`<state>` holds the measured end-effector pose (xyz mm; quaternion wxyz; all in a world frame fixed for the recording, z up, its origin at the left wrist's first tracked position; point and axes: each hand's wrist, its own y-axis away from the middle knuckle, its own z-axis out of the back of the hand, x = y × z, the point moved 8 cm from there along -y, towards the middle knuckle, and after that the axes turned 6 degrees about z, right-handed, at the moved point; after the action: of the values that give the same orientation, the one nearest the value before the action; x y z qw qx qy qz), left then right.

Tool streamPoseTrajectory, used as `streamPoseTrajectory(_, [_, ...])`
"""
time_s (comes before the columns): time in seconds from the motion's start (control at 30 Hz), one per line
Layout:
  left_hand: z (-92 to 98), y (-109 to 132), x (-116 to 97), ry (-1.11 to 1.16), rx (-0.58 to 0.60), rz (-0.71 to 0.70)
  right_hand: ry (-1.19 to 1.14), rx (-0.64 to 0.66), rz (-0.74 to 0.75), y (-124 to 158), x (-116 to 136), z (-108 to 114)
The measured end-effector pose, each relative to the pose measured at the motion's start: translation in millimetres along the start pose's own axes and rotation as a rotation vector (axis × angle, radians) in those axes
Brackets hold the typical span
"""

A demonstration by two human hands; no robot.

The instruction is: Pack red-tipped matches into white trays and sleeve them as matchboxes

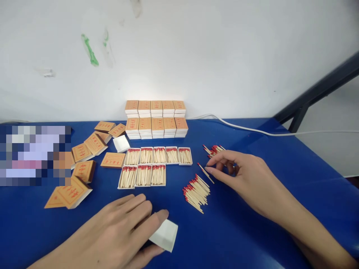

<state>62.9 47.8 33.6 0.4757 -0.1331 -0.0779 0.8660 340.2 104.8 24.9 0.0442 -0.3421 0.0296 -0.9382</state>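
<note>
Clock read from the fan of loose red-headed matches on the blue tabletop, with 12 toward the wall. The fan lay flat, heads roughly toward 10 o'clock.

Left hand at 8 o'clock, reaching in from below. Its thumb and index finger were clamped on a white matchbox tray at about 7:30. The tray sat tilted, with no matches visible in the part exposed.

Right hand between 2 and 3 o'clock. Thumb and index tips were close together at a single match, which lay at 1 o'clock just beside the fan, head pointing to 11. Whether the tips gripped that match or merely touched it, I could not tell. Farther out at 1 o'clock, a second match pile was partly covered by the curled fingers.

Filled trays stood around 10 o'clock: a back row of five and a front row of three. An empty white tray was just beyond their left end. Between 9 and 10, orange printed matchbox sleeves were scattered, some overlapping. At 11, closed matchboxes were stacked in two rows, five columns each. A white cable crossed at about 1:30.
</note>
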Motion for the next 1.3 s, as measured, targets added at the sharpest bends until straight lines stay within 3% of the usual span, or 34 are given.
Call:
streamPoseTrajectory(0.13, [-1.8,1,1,-0.017,0.013,-0.001,0.015,0.081,-0.001,0,-2,-7])
streamPoseTrajectory(0.4, [-2.8,4,1,-0.026,0.033,0.0,-0.021,0.088,-0.005,0,5,-14])
streamPoseTrajectory(0.73, [3.6,-2,-1,-0.02,-0.042,-0.014,-0.064,0.116,-0.01,-1,6,-20])
streamPoseTrajectory(1.03, [2.1,-1,-2,-0.022,-0.018,-0.017,-0.012,0.144,-0.013,1,0,-5])
streamPoseTrajectory(1.3, [-6.4,5,3,-0.02,0.035,-0.019,-0.057,0.184,-0.004,5,4,-11])
